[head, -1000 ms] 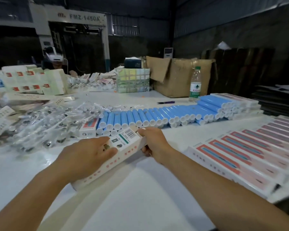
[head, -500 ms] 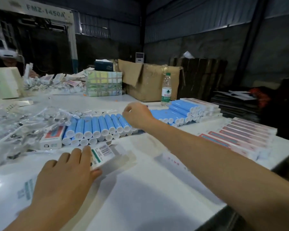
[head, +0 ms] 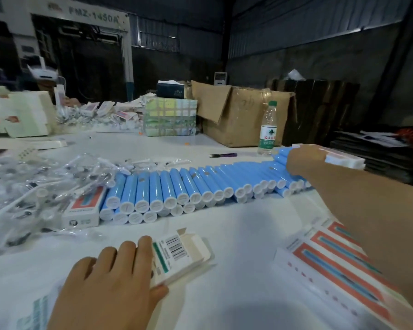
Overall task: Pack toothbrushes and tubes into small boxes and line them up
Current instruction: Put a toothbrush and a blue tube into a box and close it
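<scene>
A white small box (head: 177, 254) with a barcode lies on the white table (head: 236, 234), its far end flap open. My left hand (head: 107, 284) rests on its near half, fingers straight across the top and thumb against its near edge. A long row of blue tubes (head: 177, 186) with white caps runs across the table. My right hand (head: 304, 160) reaches onto the far right end of that row; its fingers are hidden behind the hand. Toothbrushes in clear bags (head: 34, 184) are heaped at the left.
Flat boxes with red and blue print (head: 339, 265) lie in a row under my right forearm. One such box (head: 84, 207) sits by the tubes. A water bottle (head: 268, 129), purple scissors (head: 223, 154), a cardboard carton (head: 243, 115) and white box stacks (head: 22, 115) stand farther back.
My right hand let go of the barcode box and travelled over the tubes to their far right end. My left hand set the box down flat on the table.
</scene>
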The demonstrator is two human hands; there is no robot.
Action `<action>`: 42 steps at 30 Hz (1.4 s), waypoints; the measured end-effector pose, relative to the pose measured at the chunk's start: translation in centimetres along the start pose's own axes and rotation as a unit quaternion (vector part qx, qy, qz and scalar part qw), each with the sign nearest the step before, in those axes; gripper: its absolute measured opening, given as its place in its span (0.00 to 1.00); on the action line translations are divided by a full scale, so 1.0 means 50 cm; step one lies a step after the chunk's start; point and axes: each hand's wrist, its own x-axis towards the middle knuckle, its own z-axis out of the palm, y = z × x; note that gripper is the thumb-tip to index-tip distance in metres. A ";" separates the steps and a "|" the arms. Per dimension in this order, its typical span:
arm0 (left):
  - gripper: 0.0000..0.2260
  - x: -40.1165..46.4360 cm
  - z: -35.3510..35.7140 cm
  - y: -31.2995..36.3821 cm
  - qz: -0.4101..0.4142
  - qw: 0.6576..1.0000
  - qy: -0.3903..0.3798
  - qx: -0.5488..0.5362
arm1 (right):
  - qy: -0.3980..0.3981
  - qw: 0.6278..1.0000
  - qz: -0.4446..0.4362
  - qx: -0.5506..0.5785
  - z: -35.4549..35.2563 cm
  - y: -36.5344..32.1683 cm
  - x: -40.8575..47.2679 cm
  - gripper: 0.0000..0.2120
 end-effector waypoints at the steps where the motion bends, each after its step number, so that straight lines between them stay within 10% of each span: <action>1: 0.29 -0.001 0.007 -0.005 0.004 1.000 0.007 -0.001 | 0.003 1.000 0.004 -0.008 0.007 -0.004 0.005 0.18; 18: 0.34 0.020 -0.032 0.008 -0.053 0.994 -0.097 0.020 | 0.052 0.967 -0.064 0.242 -0.069 0.013 -0.018 0.12; 23: 0.32 0.016 -0.030 -0.004 -0.074 0.991 -0.107 0.023 | 0.018 0.744 -0.081 0.663 -0.161 -0.048 -0.166 0.20; 29: 0.32 0.012 -0.040 -0.014 -0.114 0.991 -0.064 -0.013 | -0.109 0.495 -0.065 0.860 -0.158 -0.116 -0.393 0.18; 42: 0.31 -0.017 -0.048 -0.021 -0.130 0.990 -0.060 -0.016 | -0.211 0.350 0.026 0.913 -0.116 -0.188 -0.551 0.04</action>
